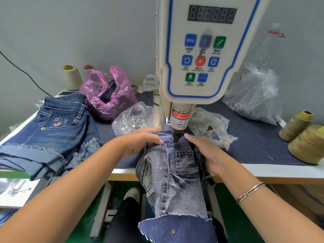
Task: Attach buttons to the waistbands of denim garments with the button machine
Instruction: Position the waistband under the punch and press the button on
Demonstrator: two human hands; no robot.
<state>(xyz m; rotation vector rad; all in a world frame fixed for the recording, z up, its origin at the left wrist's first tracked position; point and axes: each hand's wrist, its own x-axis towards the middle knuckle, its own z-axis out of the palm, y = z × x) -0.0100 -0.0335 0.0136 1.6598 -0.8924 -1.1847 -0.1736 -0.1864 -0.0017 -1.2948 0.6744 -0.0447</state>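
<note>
Under the button machine [178, 135], faded denim garment [177, 165] beneath both flat, released grips [140, 141] [205, 149], button bags [133, 118] behind.

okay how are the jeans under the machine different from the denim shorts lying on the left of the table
The jeans are a faded grey-blue; the shorts are dark blue. The jeans hang off the table's front edge with the waistband under the machine head, held by the left hand and right hand; the shorts lie flat, untouched. The shorts have a red embroidered mark; the jeans show none. Both have frayed hems.
</note>
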